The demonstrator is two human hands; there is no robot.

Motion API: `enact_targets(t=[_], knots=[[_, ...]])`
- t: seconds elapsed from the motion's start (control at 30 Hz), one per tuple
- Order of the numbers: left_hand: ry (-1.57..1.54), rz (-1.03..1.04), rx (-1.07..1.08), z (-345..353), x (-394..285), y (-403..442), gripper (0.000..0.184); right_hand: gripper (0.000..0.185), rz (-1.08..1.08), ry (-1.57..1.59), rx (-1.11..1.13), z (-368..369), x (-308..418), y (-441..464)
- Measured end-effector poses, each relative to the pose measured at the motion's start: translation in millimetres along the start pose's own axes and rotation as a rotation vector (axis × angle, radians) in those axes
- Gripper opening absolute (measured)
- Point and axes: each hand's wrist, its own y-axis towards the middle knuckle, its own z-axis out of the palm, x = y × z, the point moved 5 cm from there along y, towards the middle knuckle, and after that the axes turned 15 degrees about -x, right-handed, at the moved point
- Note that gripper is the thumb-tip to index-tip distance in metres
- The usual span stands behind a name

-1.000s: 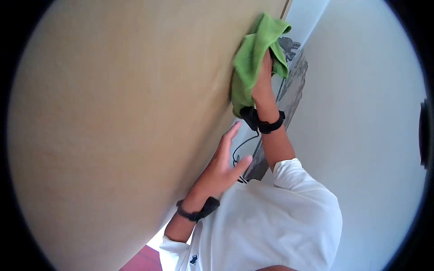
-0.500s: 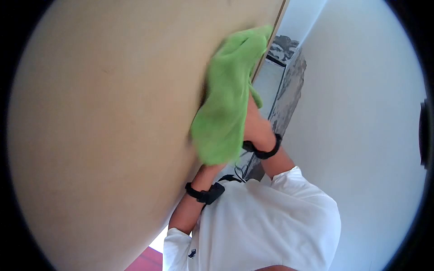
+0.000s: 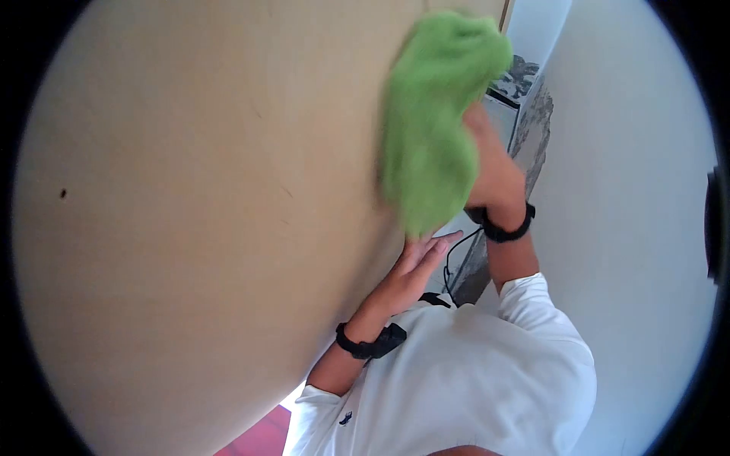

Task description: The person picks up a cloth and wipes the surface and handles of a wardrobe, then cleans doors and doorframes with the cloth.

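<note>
A fuzzy green cloth (image 3: 433, 121), blurred by motion, lies against the large light-wood panel (image 3: 205, 243). My right hand (image 3: 490, 163) is at the cloth's right side and grips it; its fingers are hidden behind the fabric. Just below the cloth's lower end is my left hand (image 3: 420, 266), open, with some fingers stretched out and others partly covered. That hand is beside the panel's surface; whether it touches it I cannot tell. Both wrists wear black bands, the left one (image 3: 371, 341) with a small box on it.
A pale wall (image 3: 623, 213) rises on the right, with a rough, peeling strip (image 3: 534, 137) along its base. A thin black cable (image 3: 447, 270) hangs behind my hands. The panel's edge (image 3: 505, 15) shows at the top, and a red surface (image 3: 258, 437) at the bottom.
The cloth and my right hand have moved up and right in view. My left hand, mostly covered by the cloth before, now shows its fingers. The camera view has also shifted.
</note>
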Motion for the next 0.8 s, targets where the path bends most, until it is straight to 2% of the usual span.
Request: enact_targets(t=[0.03, 0.07, 0.13, 0.17, 0.23, 0.27, 0.33, 0.37, 0.47, 0.5, 0.53, 0.6, 0.63, 0.67, 0.73, 0.8], knots=[[0.215, 0.058, 0.074, -18, 26, 3, 0.053, 0.058, -0.043, 0.013, 0.107, 3, 14, 3], [0.216, 0.067, 0.078, -26, 32, -13, 0.053, 0.058, -0.076, 0.037, 0.181, 11, 34, -7], [0.911, 0.514, -0.258, -39, 25, -51, 0.048, 0.058, -0.103, 0.072, 0.242, 27, 61, -29], [0.903, 0.516, -0.262, -50, 36, -58, 0.048, 0.058, -0.099, 0.082, 0.257, 34, 65, -35], [0.794, 0.261, -0.168, -77, 75, -52, 0.06, 0.058, -0.064, 0.078, 0.264, 38, 56, -37], [0.792, 0.264, -0.18, -75, 62, -49, 0.06, 0.058, -0.034, 0.067, 0.257, 35, 46, -37], [0.386, 0.116, -0.118, -57, 34, -47, 0.074, 0.058, 0.057, 0.024, 0.194, 22, 21, -38], [0.382, 0.114, -0.122, -49, 25, -54, 0.074, 0.059, 0.122, 0.01, 0.136, 16, 6, -43], [0.144, 0.246, -0.236, -23, -16, -76, 0.058, 0.059, 0.303, -0.016, -0.029, 4, -38, -70], [0.033, 0.336, -0.194, -2, -43, -72, 0.071, 0.059, 0.338, -0.008, -0.063, 3, -45, -78], [0.035, 0.332, -0.196, 6, -49, -66, 0.071, 0.059, 0.361, 0.008, -0.081, 4, -49, -82], [0.394, 0.529, -0.132, 15, -68, -66, 0.084, 0.059, 0.397, 0.038, -0.098, 10, -46, -89], [0.564, 0.458, -0.077, 14, -78, -65, 0.093, 0.059, 0.404, 0.055, -0.087, 13, -37, -88], [0.574, 0.428, -0.078, 19, -86, -66, 0.093, 0.059, 0.398, 0.065, -0.081, 13, -33, -85], [0.358, 0.461, -0.188, 33, -97, -73, 0.097, 0.059, 0.399, 0.089, -0.069, 9, -32, -85], [0.41, 0.423, -0.226, 39, -94, -71, 0.097, 0.059, 0.362, 0.107, -0.036, 3, -26, -84]])
